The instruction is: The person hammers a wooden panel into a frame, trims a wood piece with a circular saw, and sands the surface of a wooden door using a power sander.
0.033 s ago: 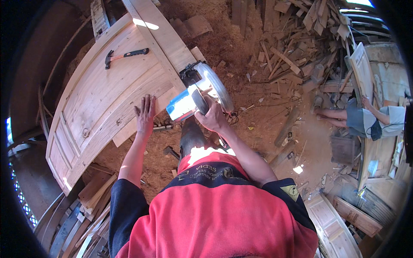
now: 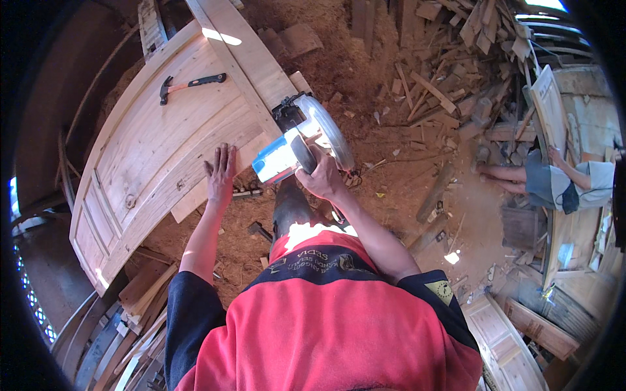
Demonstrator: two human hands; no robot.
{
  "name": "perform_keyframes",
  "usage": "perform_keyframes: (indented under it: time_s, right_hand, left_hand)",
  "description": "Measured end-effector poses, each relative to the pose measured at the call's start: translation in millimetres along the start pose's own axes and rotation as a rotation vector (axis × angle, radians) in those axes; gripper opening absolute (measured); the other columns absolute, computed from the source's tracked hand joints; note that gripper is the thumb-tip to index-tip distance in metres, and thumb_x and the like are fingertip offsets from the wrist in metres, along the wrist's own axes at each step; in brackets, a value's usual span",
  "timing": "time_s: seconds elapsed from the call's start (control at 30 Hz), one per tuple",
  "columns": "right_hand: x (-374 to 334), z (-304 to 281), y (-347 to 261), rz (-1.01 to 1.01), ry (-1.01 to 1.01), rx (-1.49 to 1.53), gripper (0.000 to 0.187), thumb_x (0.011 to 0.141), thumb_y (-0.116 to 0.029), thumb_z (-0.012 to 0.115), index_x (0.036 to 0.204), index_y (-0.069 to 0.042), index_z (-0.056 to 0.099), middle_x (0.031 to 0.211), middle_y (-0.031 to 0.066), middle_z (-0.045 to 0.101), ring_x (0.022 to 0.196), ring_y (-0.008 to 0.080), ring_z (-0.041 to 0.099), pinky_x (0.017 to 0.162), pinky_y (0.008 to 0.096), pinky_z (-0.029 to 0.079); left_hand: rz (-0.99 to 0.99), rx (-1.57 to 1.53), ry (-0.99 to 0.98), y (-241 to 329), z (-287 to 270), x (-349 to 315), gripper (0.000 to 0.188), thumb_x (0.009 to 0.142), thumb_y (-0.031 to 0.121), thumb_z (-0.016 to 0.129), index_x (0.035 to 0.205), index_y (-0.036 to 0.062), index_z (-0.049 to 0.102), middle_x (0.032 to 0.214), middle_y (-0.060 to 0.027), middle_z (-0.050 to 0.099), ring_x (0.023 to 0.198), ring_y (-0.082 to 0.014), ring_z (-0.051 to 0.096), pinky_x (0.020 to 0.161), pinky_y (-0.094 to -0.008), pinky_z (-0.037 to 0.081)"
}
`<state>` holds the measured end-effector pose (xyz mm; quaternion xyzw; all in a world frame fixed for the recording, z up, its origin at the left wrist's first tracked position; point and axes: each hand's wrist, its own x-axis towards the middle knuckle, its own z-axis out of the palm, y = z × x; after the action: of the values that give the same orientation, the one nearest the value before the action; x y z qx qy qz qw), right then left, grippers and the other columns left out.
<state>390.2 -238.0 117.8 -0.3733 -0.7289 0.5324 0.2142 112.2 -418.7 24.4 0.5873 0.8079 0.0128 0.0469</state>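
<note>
Circular saw (image 2: 301,148) in right hand (image 2: 321,178), wooden panel (image 2: 173,127) under left hand (image 2: 221,173).

Hammer (image 2: 193,83): beyond the left fingertips, it is showing a hair farther to the right than before — a shift so faint that it is barely registering.
Left hand (image 2: 221,174): its spread fingers are showing the same hairline drift rightward, along with the hammer ahead of them.
Cause of the drift: the pictures are leaving it open — whether hand and hammer are moving or the camera is swaying cannot be told.
Circular saw (image 2: 277,158): inside the curl of the right hand's (image 2: 321,178) fingers, any difference is staying too small to tell.
Co-worker (image 2: 554,179): well to the right of those fingers, any movement is likewise staying too small to tell.
</note>
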Motion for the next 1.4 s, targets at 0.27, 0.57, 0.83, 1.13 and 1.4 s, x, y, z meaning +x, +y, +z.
perform_keyframes:
  time_s: [0.27, 0.57, 0.83, 1.13, 1.4]
  right_hand:
    - [21, 5, -2, -0.043, -0.024, 0.036, 0.04, 0.082, -0.019, 0.07, 0.114, 0.002, 0.061, 0.089, 0.0241, 0.071, 0.088, 0.0375, 0.074, 0.078, 0.045, 0.057]
    - [55, 16, 0, -0.08, -0.013, 0.014, 0.043, 0.078, -0.022, 0.072, 0.113, 0.001, 0.064, 0.093, 0.0248, 0.072, 0.09, 0.039, 0.073, 0.08, 0.0459, 0.057]
    - [78, 26, 4, -0.05, -0.044, 0.034, 0.048, 0.078, -0.021, 0.074, 0.117, 0.004, 0.062, 0.1, 0.0267, 0.073, 0.096, 0.0397, 0.073, 0.084, 0.0458, 0.056]
    - [97, 35, -5, -0.005, -0.044, 0.004, 0.062, 0.081, -0.026, 0.076, 0.126, 0.01, 0.055, 0.108, 0.0287, 0.072, 0.102, 0.0401, 0.071, 0.09, 0.0467, 0.055]
    - [117, 40, 10, -0.005, 0.031, -0.101, 0.04, 0.084, -0.026, 0.075, 0.106, 0.004, 0.065, 0.089, 0.0224, 0.073, 0.083, 0.0361, 0.072, 0.076, 0.046, 0.055]
  left_hand:
    - [0.001, 0.041, -0.007, -8, 11, -2, 0.088, 0.089, -0.006, 0.053, 0.166, 0.019, 0.019, 0.172, -0.0089, 0.02, 0.158, -0.0303, 0.021, 0.119, -0.0712, 0.019]
    - [-0.019, 0.045, -0.09, -4, 7, 1, 0.08, 0.092, -0.001, 0.051, 0.165, 0.0163, 0.022, 0.172, -0.0101, 0.02, 0.158, -0.0307, 0.021, 0.12, -0.0707, 0.019]
    - [0.027, 0.027, 0.011, -9, 14, -2, 0.077, 0.091, 0.003, 0.056, 0.162, 0.016, 0.029, 0.172, -0.0108, 0.02, 0.158, -0.0322, 0.02, 0.118, -0.0718, 0.021]
    - [-0.012, 0.003, -0.051, -13, 12, -3, 0.084, 0.09, 0.0, 0.054, 0.165, 0.0198, 0.022, 0.172, -0.0089, 0.019, 0.158, -0.0301, 0.021, 0.12, -0.0706, 0.019]
    - [0.008, 0.059, -0.018, -7, 8, 6, 0.089, 0.087, -0.003, 0.056, 0.166, 0.0177, 0.02, 0.172, -0.0122, 0.019, 0.158, -0.0335, 0.022, 0.118, -0.0715, 0.023]
